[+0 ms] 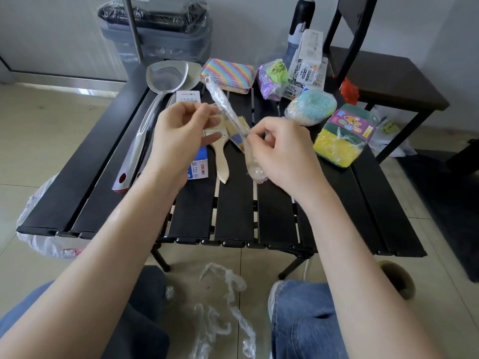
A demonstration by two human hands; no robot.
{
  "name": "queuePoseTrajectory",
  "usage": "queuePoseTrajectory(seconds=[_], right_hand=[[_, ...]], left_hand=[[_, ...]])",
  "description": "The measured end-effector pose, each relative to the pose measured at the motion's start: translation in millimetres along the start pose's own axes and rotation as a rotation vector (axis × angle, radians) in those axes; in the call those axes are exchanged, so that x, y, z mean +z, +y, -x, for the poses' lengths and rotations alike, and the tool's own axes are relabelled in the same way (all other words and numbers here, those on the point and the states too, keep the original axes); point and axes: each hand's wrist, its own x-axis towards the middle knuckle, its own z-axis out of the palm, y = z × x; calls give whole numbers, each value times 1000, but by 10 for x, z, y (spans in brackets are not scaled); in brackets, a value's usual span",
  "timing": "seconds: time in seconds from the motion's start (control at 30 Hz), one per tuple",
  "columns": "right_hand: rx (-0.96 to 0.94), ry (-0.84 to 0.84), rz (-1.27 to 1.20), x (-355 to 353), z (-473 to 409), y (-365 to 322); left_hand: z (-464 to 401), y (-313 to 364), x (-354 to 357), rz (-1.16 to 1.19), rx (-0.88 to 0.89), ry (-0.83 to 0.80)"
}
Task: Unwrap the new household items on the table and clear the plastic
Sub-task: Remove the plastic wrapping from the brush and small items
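We hold a plastic-wrapped utensil (228, 112) in both hands above the worktop (233, 203).

The wrapped utensil slants from upper left, w/ a metal ring at its far end, down to the right hand (282, 151), whose fingers curl round its lower end and the bunched plastic there. Our left hand (178, 136) pinches the wrap approx. mid-length btwn thumb and fingertips, other fingers loosely bent. Under it on the worktop lie a wooden brush (221, 161) and a blue-white box (198, 165); a bare steel spatula (155, 110) lies to the left. Still wrapped at the far right: rainbow sponge (228, 75), pale scourer (311, 107), green-yellow sponge pack (342, 141). Loose plastic scraps (228, 301) lie on the floor btwn our knees, and a white bag (39, 229) sits by the worktop's left corner.
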Motion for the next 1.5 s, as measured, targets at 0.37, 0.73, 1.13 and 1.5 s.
queuePoseTrajectory(seconds=[0.37, 0.73, 1.13, 1.5], right_hand=[[118, -87, -219, -64, -9, 78], [-167, 96, -130, 58, 21, 6], [-148, 193, 276, 146, 33, -45], [-167, 235, 161, -38, 61, 215]], left_hand=[[132, 133, 54, 88, 76, -151], [178, -3, 110, -261, 396, 34], [146, -173, 171, -523, 575, 167], [97, 223, -34, -65, 189, -48]])
